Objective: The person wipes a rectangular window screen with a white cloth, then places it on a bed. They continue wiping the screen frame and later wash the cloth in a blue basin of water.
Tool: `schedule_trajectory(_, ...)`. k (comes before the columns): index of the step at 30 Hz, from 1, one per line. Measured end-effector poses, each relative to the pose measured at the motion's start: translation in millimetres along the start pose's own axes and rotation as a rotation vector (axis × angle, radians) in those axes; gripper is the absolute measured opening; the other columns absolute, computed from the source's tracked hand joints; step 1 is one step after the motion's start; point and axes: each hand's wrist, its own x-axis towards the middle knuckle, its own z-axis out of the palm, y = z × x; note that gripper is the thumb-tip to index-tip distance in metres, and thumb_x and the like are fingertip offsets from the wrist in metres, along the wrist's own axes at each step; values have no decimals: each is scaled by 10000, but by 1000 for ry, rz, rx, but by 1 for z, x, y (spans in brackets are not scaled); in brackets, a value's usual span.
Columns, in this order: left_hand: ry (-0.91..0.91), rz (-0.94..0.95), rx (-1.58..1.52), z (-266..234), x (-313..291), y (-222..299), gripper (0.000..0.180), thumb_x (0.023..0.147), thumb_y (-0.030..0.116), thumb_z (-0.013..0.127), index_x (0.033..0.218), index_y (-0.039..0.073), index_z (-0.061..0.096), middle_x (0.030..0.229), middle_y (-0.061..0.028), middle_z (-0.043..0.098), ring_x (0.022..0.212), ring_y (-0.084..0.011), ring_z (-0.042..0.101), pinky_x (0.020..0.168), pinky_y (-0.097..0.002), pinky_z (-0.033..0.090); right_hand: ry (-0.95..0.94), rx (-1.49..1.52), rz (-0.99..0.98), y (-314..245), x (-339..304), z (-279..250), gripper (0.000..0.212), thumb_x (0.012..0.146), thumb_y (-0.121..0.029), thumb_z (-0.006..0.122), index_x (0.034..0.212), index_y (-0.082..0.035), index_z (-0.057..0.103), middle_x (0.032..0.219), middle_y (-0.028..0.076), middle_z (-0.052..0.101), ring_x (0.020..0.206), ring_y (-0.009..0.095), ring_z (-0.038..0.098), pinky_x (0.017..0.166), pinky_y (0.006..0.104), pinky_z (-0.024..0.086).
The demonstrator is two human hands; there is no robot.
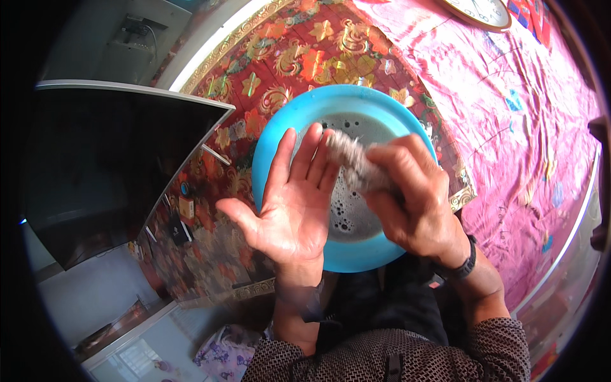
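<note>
My left hand (294, 204) is open above a blue basin (267, 143), its palm turned up and its fingers spread. In my right hand (414, 197) a grey, crumpled rag (350, 156) is gripped, its loose end close to the left fingertips. Motion blurs the rag a little, and I cannot tell whether it touches them. Greyish water with soap bubbles (344, 213) fills part of the basin below both hands. The right fingers hide some of the rag.
Under the basin lies a red, flower-patterned covering (305, 54). A large dark television screen (121, 159) stands at the left. Pink wrinkled cloth (509, 159) spreads along the right side, with a round clock (480, 11) at its far end. Small items, including a little box (186, 207), lie near the screen.
</note>
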Motion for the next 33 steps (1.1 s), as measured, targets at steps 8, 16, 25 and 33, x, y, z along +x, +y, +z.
schedule_trajectory(8, -1, 63, 146, -9, 1, 2, 1380, 980, 986, 414, 1789, -101, 156, 1857, -346, 205, 1751, -482, 152, 1453, -592, 85, -253, 224, -134, -26, -40, 42, 456, 831, -93, 847, 1256, -20, 697, 1021, 183, 568, 881, 404, 668, 708, 493, 589)
schedule_trajectory(16, 12, 63, 242, -19, -6, 4, 1314, 995, 995, 309, 1769, -66, 302, 1805, -347, 337, 1707, -499, 278, 1434, -624, 132, -394, 263, -274, -25, -47, 36, 438, 869, -81, 848, 1277, 11, 717, 1117, 197, 626, 878, 374, 702, 724, 462, 613)
schedule_trajectory(25, 29, 20, 567, 2, -22, -3, 1376, 924, 1040, 412, 1758, -53, 344, 1752, -324, 451, 1633, -490, 432, 1358, -647, 341, -82, 55, -110, -24, -21, 17, 620, 892, -135, 868, 1443, 36, 641, 1212, 233, 649, 1050, 432, 719, 866, 500, 629)
schedule_trajectory(33, 202, 61, 829, 5, -33, -13, 698, 1152, 413, 654, 1677, -10, 474, 1581, -209, 649, 1418, -362, 656, 1211, -550, 521, -227, 430, 132, -13, -21, 15, 851, 1028, -51, 769, 1762, 25, 345, 1725, 280, 527, 1562, 461, 570, 1278, 491, 476)
